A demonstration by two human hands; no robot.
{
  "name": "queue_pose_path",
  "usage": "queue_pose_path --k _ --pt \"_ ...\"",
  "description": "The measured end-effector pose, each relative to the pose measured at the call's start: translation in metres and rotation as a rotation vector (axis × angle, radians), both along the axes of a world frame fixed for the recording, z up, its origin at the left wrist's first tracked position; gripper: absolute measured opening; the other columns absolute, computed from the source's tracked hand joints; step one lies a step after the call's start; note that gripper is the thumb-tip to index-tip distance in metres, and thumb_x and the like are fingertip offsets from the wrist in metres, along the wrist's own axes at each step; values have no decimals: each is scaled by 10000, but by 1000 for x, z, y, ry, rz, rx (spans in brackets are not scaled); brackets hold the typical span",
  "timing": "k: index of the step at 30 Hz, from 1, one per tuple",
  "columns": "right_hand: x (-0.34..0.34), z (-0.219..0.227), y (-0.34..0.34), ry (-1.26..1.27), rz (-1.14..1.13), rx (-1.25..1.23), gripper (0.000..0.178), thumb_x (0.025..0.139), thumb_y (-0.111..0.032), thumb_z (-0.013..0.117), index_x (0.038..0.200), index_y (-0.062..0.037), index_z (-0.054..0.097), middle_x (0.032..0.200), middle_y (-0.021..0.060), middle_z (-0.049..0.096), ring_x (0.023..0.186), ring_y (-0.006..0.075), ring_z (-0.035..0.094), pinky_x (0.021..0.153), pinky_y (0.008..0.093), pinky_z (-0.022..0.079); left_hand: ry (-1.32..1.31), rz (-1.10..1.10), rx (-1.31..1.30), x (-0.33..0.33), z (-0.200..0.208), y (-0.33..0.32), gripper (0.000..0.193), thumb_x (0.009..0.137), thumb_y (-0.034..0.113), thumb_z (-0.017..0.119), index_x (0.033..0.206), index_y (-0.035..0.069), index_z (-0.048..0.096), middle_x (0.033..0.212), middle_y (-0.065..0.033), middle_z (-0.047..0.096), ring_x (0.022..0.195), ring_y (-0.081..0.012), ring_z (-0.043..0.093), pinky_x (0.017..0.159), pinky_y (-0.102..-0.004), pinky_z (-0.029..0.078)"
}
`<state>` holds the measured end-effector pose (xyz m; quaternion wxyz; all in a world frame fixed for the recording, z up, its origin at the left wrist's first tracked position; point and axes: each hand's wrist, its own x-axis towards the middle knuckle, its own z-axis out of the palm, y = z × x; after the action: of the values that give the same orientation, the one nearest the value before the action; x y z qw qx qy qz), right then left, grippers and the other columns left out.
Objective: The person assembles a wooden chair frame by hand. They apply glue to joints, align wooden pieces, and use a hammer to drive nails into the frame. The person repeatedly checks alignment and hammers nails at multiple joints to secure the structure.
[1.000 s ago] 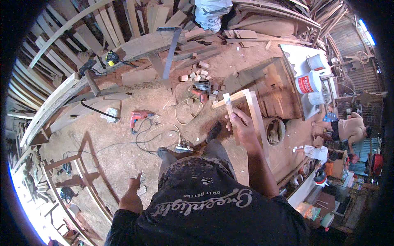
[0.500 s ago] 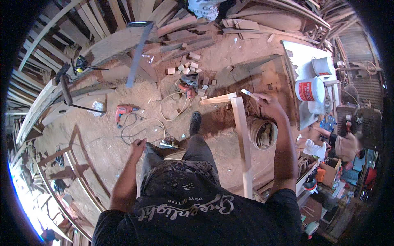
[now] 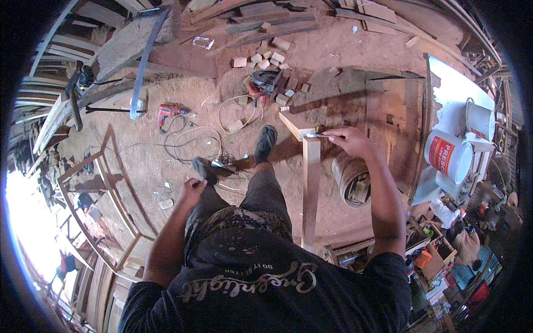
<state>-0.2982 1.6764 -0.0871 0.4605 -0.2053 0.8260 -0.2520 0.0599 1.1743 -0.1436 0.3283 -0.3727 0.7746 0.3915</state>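
Dusty floor (image 3: pixel 177 91); right grip (image 3: pixel 352 141) holds slim tool (image 3: pixel 320 136) at wooden frame (image 3: pixel 311 183)

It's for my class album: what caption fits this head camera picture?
Right hand holding a slim tool at the corner of an L-shaped wooden frame, a red drill on the floor.

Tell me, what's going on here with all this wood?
The person's right hand pinches a thin stick, its tip at the corner where two wooden bars meet. The left hand is by the left leg with its fingers curled; I can't tell whether it holds anything. On the brown ground lie a red drill and a saw, both out of the hands.
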Motion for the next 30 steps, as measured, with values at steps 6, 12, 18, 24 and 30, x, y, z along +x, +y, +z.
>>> queue_pose_path --k 6,12,18,24,30 --pt "0 -13 -1 45 82 -110 300 1034 -256 632 1305 -174 731 1219 139 732 1133 336 683 999 417 526 0 129 12 12 -9 -3 460 989 448 713 905 -4 698 760 -59 685 724 -150 623 696 -349 507" --pt "-15 29 1 -18 134 -114 302 1035 -226 629 1315 -170 728 1228 132 714 1120 331 676 992 409 524 -9 143 -31 10 -3 2 483 980 483 711 924 3 707 762 -55 696 728 -153 634 705 -347 511" --pt "-17 7 -3 -28 108 -26 305 1048 -225 610 1327 -161 715 1228 150 705 1131 339 672 1005 425 518 -51 108 -59 22 -6 2 495 968 500 719 905 10 712 768 -55 704 728 -158 641 709 -343 512" --pt "-12 2 -14 -41 153 -96 294 1057 -223 601 1313 -140 718 1221 161 722 1121 351 680 1005 438 522 -20 159 -55 24 -4 7 501 969 503 720 909 6 710 768 -62 699 727 -158 637 708 -344 510" --pt "-32 15 -10 -112 93 -75 294 1047 -264 620 1298 -160 733 1220 170 734 1121 353 691 1017 432 520 4 160 -54 40 -8 -2 496 989 474 702 978 -21 726 820 -100 734 774 -172 666 751 -354 535"
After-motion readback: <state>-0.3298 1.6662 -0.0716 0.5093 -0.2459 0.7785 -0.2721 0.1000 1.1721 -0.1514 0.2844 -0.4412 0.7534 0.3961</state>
